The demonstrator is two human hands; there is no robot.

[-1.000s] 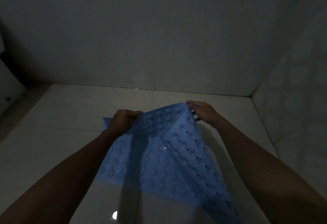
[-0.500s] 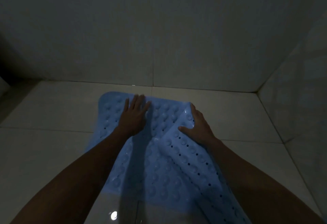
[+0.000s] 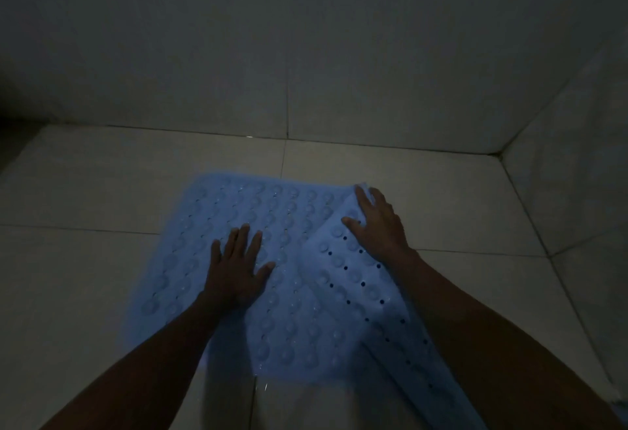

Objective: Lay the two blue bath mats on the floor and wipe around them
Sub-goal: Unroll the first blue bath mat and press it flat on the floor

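A blue bath mat (image 3: 289, 327) with rows of round bumps lies flat on the pale tiled floor (image 3: 85, 276), its far edge close to the back wall. My left hand (image 3: 238, 269) presses flat on its middle, fingers spread. A second, paler blue layer with small holes (image 3: 353, 276) overlaps the mat's right side and runs down under my right forearm. I cannot tell whether it is the other mat or a fold. My right hand (image 3: 377, 225) rests on this layer's far corner, fingers stretched to the edge and thumb apart. The light is dim.
The back wall (image 3: 289, 55) meets the floor just beyond the mat. A side wall (image 3: 577, 191) closes the right, forming a corner at the far right. Bare floor tiles lie to the left of the mat and between the mat and the right wall.
The mat was held up in both fists and is now down on the floor. Both hands have let go and opened flat on it; my right hand slid rightward with the overlapping layer.
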